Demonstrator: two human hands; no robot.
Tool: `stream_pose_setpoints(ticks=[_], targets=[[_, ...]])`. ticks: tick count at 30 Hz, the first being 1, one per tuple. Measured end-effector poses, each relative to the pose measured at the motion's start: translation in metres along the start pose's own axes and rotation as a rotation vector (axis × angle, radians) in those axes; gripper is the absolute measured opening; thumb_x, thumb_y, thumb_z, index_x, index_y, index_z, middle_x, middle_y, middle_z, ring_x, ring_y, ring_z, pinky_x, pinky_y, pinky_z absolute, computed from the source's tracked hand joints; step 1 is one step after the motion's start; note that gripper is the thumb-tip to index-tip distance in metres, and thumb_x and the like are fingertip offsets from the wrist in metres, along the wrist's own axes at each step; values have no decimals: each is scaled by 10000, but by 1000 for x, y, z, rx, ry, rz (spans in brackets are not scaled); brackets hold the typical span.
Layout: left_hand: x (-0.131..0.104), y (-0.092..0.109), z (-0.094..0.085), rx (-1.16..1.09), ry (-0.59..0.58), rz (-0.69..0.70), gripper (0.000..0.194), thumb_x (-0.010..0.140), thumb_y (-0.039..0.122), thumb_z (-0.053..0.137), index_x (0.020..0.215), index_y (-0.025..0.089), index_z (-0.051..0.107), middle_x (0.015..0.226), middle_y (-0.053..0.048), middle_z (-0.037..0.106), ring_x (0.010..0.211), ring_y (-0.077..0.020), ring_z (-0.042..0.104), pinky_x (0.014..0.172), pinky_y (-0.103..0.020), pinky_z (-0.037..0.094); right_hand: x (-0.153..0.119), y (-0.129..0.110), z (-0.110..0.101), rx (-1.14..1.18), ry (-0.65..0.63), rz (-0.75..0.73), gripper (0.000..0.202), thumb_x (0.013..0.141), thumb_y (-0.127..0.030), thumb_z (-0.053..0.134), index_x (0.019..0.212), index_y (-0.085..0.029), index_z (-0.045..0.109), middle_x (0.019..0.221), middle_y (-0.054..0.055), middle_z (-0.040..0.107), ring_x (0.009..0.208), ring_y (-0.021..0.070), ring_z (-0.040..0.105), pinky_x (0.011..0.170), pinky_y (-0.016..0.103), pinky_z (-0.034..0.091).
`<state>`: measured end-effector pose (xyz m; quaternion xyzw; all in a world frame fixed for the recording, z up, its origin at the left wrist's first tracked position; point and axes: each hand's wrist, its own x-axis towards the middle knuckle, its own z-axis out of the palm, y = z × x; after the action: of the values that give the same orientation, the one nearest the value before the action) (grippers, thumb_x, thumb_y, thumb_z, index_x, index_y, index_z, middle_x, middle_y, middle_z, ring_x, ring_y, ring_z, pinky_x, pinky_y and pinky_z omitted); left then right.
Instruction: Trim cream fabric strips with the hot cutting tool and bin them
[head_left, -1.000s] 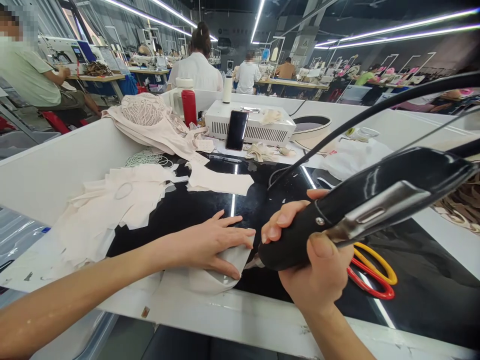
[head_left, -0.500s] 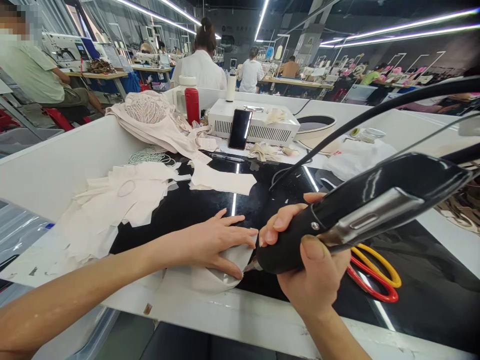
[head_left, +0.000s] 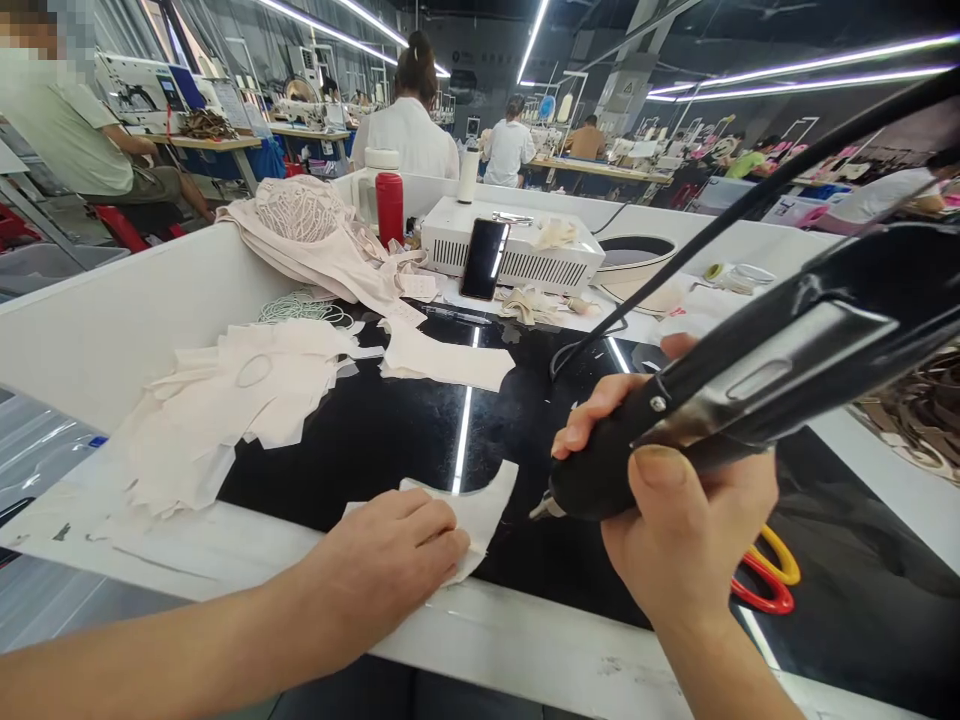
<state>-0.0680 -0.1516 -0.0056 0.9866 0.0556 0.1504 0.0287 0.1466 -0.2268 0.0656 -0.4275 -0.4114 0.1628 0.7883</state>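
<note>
My right hand grips a black hand-held tool with a metal lever and a thick black cable. Its small metal tip hangs just right of a curved, pale fabric piece lying on the glossy black tabletop. My left hand rests on the near left part of that piece, fingers curled over its edge, close to the table's white front border. A stack of similar pale cut pieces lies to the left, with one separate piece further back.
Red and yellow rings lie behind my right wrist. At the back stand a white box-shaped machine with a phone leaning on it, a red bottle and a heap of beige garments. Other people sit at sewing tables beyond.
My left hand slid back toward me along the fabric, uncovering its far curved end. My right hand lifted the tool's tip off the fabric and moved it a little to the right.
</note>
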Motion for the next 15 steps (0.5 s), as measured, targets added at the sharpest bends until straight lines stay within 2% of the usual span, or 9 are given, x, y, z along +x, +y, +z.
stream_pose_setpoints(ticks=[4,8,11,15], targets=[[-2,-10,3,-44,0,7,242,1057,40,539,1219,189,640,1058,-54,691,933,-205,683,869,-332,579,5,-3,4,-82,-37,-60,441,809,-414,956,1133,-276,690,848,-11,734,624,173,682,510,330,596],[5,-31,-3,-115,19,120,269,1061,22,555,1258,180,648,1241,-81,716,1142,-219,695,1057,-370,563,4,-2,9,-86,-52,-112,387,815,-377,943,1074,-238,691,842,0,743,637,182,702,518,342,621],[12,-44,-11,-152,8,191,250,1075,32,561,1229,187,682,1266,-74,748,1200,-208,702,1154,-367,527,1,2,9,-34,-25,-94,398,825,-368,935,1105,-246,680,840,-5,732,627,172,684,492,325,599],[18,-55,-17,-194,11,213,306,1016,-19,591,1213,183,710,1278,-79,773,1226,-209,721,1202,-377,517,-3,6,6,13,-36,-90,391,845,-374,917,1125,-260,670,824,-16,706,595,161,663,486,317,588]])
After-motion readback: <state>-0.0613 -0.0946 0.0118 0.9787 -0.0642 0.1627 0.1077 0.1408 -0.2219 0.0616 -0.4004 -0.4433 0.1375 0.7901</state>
